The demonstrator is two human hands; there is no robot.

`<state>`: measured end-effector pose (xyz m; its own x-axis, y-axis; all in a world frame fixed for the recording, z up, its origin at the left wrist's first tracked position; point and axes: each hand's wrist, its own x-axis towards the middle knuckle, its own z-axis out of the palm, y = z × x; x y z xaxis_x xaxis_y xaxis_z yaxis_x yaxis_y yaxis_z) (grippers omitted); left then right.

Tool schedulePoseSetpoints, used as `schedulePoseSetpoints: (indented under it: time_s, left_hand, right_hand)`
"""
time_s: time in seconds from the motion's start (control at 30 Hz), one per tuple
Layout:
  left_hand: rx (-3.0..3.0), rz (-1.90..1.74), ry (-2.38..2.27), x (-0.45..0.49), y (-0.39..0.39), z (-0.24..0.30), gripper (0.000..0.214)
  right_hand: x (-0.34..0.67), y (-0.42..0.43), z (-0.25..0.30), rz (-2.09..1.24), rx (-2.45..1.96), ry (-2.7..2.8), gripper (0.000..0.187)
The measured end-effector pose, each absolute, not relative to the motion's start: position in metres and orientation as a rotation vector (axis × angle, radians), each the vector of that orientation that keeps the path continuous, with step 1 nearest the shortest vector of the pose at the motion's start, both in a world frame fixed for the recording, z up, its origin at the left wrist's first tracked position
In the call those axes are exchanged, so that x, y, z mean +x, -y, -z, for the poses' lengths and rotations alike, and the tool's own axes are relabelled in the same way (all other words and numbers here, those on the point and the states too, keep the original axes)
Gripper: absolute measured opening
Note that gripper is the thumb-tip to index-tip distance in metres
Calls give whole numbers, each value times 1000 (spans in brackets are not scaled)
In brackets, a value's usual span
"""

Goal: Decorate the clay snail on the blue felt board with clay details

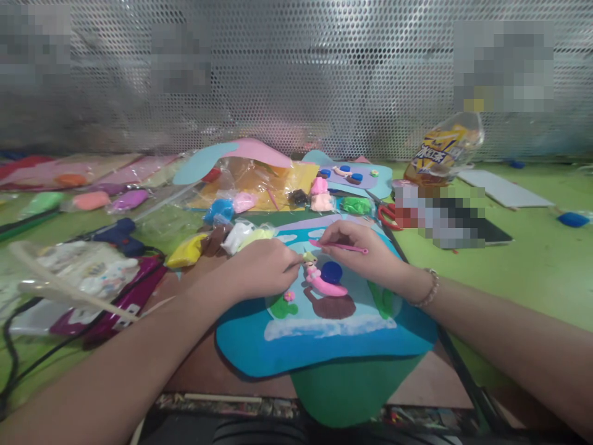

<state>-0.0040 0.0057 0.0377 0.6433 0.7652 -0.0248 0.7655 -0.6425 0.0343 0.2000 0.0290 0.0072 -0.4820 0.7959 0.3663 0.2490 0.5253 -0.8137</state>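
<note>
In my right hand I pinch a thin pink clay-modelling tool, its broader end near the top of a small clay figure. My left hand has its fingers curled together, fingertips at the side of the figure's yellowish head piece; whatever they pinch is hidden. The pink clay snail figure lies on a blue paper scene. A dark blue round cap sits against its back. Below it is a brown clay patch, with green clay plants and a pink flower to the left.
Bagged clay lumps, including yellow, blue and green, lie behind the scene. Red-handled scissors and a tea bottle stand at right. A glue gun with black cable lies left. A perforated metal panel rises behind.
</note>
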Motion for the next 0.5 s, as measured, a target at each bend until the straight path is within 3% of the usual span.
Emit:
schedulePoseSetpoints:
  time_s: [0.5]
  left_hand:
    - [2907,35,-1350,-2,-7,-34,25]
  right_hand:
    - [199,-30,-8,-758,-876,2057,12]
